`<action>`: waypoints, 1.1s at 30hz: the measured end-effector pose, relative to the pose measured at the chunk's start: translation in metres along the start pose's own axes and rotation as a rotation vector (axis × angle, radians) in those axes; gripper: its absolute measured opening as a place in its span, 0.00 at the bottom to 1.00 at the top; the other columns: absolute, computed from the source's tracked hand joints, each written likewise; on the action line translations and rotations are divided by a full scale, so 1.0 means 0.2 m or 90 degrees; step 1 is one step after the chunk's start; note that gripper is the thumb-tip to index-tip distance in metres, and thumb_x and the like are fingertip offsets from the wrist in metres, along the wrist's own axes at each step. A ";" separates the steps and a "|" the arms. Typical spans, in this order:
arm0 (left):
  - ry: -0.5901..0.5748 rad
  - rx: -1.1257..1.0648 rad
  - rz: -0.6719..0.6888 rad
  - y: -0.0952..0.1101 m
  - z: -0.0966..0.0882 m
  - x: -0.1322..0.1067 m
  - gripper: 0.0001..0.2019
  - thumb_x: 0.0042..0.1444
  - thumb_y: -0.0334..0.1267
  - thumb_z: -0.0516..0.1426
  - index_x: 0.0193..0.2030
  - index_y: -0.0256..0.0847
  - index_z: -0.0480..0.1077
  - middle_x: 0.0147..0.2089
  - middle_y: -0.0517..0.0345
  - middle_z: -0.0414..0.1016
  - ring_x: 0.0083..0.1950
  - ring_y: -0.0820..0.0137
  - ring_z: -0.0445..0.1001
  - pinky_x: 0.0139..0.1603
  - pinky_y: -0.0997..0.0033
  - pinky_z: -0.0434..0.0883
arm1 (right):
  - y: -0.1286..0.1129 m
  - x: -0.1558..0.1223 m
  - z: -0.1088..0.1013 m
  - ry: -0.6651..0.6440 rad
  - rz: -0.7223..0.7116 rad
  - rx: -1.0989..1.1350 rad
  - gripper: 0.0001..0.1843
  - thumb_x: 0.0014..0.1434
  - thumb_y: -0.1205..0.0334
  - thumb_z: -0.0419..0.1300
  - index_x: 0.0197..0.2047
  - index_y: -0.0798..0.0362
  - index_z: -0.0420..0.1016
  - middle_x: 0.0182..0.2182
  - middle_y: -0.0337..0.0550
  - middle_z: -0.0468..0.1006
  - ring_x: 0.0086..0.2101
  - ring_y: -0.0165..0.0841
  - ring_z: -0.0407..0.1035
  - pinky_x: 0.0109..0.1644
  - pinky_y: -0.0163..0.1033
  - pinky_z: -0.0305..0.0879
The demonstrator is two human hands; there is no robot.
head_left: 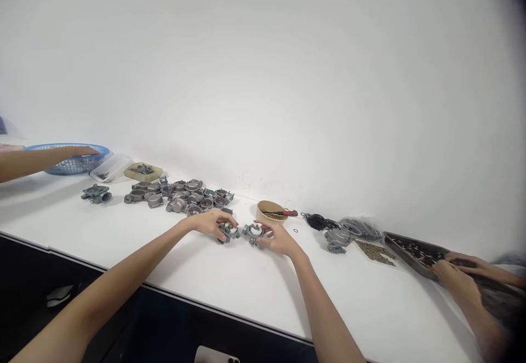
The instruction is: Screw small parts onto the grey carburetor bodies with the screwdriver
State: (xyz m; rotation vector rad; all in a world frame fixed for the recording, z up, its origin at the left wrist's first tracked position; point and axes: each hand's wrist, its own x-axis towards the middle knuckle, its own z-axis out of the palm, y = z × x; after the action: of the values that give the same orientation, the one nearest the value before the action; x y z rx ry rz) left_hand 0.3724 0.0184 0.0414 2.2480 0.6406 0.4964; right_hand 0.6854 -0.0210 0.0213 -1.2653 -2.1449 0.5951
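Two grey metal castings sit side by side near the middle of a white table (230, 275): the left hand (211, 223) closes its fingers around the left casting (227, 232), and the right hand (274, 238) clasps the right casting (252, 233). Both parts rest on the tabletop, almost touching; each looks roughly round, and no clear long axis or heading can be made out at this distance.

Just behind the right hand stands a brown paper bowl (269, 211) of small dark parts, with a red-handled tool (286, 213) lying across its rim. At far left a blue basket (68, 160) has another person's arm (36, 160) reaching over it; a clear tub (110, 166) and a shallow tan tray (143, 171) of parts lie beside it. At far right a co-worker's hands (456, 268) work in a dark tray (406, 247) of small pieces.

A heap of castings (181, 194) lies behind the left hand. The table's near edge runs diagonally under both forearms, with bare white surface between it and the hands.
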 end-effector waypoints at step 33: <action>0.337 -0.071 -0.027 -0.08 0.14 0.03 0.11 0.52 0.41 0.66 0.38 0.37 0.84 0.42 0.50 0.83 0.44 0.61 0.80 0.46 0.67 0.76 | 0.04 -0.01 -0.02 -0.046 -0.027 0.029 0.42 0.47 0.77 0.53 0.65 0.45 0.70 0.57 0.45 0.76 0.46 0.39 0.75 0.48 0.44 0.75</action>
State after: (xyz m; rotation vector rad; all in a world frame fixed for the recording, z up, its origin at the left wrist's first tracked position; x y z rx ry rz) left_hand 0.3871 0.0159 0.0114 1.9960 0.8956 1.0948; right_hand 0.6941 -0.0182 0.0195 -1.1882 -2.1987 0.6774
